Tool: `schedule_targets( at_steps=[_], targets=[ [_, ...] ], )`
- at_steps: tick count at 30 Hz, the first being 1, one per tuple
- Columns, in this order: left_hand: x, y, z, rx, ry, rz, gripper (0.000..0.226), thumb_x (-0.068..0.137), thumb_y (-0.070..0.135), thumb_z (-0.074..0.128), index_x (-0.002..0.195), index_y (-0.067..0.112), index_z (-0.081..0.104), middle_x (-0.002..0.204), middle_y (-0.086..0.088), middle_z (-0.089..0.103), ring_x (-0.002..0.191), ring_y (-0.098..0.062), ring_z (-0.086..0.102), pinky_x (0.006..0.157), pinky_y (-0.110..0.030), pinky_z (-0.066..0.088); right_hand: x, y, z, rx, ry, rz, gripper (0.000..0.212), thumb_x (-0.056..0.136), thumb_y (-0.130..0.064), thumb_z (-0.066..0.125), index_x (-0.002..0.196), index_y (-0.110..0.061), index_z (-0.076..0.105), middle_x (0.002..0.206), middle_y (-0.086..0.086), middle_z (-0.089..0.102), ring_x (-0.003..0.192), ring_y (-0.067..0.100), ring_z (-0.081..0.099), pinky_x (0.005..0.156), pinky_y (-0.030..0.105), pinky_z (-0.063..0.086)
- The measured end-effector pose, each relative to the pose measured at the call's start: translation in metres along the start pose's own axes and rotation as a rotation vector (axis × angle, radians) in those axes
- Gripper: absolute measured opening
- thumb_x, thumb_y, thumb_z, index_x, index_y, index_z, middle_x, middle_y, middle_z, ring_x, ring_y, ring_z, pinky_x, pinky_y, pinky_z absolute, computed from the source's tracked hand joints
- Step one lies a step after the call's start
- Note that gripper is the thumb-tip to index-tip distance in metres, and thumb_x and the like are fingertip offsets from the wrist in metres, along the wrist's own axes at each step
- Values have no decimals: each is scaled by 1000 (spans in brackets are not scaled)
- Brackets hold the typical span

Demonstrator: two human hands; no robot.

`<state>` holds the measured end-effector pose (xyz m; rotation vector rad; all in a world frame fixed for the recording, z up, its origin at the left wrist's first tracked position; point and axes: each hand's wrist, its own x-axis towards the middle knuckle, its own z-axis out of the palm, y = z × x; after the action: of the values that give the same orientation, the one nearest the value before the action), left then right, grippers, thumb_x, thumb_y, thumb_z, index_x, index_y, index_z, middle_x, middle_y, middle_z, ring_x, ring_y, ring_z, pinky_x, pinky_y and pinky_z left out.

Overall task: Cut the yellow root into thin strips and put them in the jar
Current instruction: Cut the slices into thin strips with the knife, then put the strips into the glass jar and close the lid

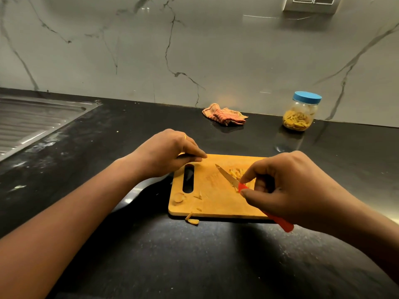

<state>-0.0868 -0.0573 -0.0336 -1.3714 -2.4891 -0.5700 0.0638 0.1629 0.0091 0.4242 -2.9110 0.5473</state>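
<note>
My two bare forearms reach in over the black speckled counter, which shows pale smears and crumbs towards the left. My right hand grips the knife, thumb and forefinger pinching the red handle where it meets the blade, the handle's end sticking out below my palm. The blade lies low over the wooden cutting board, its tip pointing away to the left, beside a small heap of yellow strips partly hidden by my fingers. My left hand sits at the board's far left corner, fingers bent with thumb and fingertips together; I cannot tell whether they hold anything. A stub of root lies by the board's handle slot, and scraps lie at and just off its near edge. Well behind the board, the jar stands upright against the wall, its blue lid on, about half full of yellow strips. A crumpled striped cloth lies to its left. A ribbed steel drainboard fills the far left, the wall is grey veined marble, and a socket plate sits at the top right
</note>
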Motion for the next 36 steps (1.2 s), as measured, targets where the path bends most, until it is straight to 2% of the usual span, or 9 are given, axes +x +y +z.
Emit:
schedule_targets(
  at_steps=[3, 8, 14, 18, 20, 22, 24, 29, 36],
  targets=[
    [1, 9, 2, -78, 1, -62, 31, 91, 18, 68, 121, 25, 70, 103, 14, 70, 81, 1, 61, 69, -4, 43, 8, -8, -2, -31, 11, 26, 22, 76, -38, 69, 93, -25, 72, 64, -10, 62, 64, 8, 60, 63, 23, 54],
    [2, 21, -3, -274, 50, -232, 17, 84, 30, 74, 100, 23, 78, 86, 15, 73, 79, 0, 67, 68, -16, 56, 36, -33, 13, -201, 0, -39, 19, 78, -33, 69, 94, -21, 69, 75, -9, 58, 67, 10, 56, 55, 17, 45],
    [-1, 13, 1, -198, -46, -307, 13, 84, 25, 75, 95, 29, 79, 86, 11, 73, 82, -12, 67, 75, -36, 58, 52, -55, 34, -384, -84, -91, 5, 88, -13, 55, 83, -14, 57, 59, -5, 32, 47, 8, 32, 40, 20, 26],
    [-3, 12, 0, -161, -66, -291, 13, 84, 26, 75, 96, 31, 79, 86, 11, 69, 82, -12, 64, 75, -40, 57, 52, -55, 40, -415, -69, -95, 41, 91, -13, 49, 59, -19, 24, 59, -3, 28, 47, 9, 28, 40, 23, 21],
    [-3, 12, 0, -156, -82, -287, 12, 85, 27, 75, 95, 33, 78, 88, 11, 69, 82, -12, 64, 76, -41, 56, 52, -51, 42, -407, -74, -96, 39, 92, -17, 49, 58, -19, 30, 58, -4, 30, 48, 9, 31, 41, 22, 21],
    [-4, 13, 0, -164, -85, -287, 12, 85, 28, 76, 92, 38, 76, 90, 12, 70, 82, -10, 64, 77, -41, 57, 51, -44, 43, -356, -56, -101, 22, 91, -25, 52, 73, -15, 56, 61, -3, 42, 52, 11, 42, 43, 21, 28],
    [-4, 14, -2, -179, -71, -275, 11, 84, 29, 76, 91, 37, 76, 92, 15, 70, 83, -7, 65, 78, -39, 57, 47, -35, 38, -278, 0, -109, 24, 88, -39, 56, 98, -19, 67, 73, -4, 60, 65, 12, 55, 53, 25, 46],
    [10, 22, -7, -203, -11, -208, 24, 81, 41, 75, 103, 32, 75, 105, 15, 70, 92, 0, 64, 63, -14, 47, 34, 6, 0, -144, 65, -13, 52, 75, -58, 64, 119, -30, 62, 99, -11, 68, 76, 1, 59, 71, 22, 54],
    [95, 47, 7, -149, 0, -100, 64, 79, 46, 76, 137, 28, 57, 123, 17, 59, 109, -3, 59, 78, -7, 46, 52, 94, -40, -265, 240, 98, 71, 70, -65, 65, 129, -27, 54, 97, -9, 55, 91, 10, 54, 75, 23, 38]
  ],
)
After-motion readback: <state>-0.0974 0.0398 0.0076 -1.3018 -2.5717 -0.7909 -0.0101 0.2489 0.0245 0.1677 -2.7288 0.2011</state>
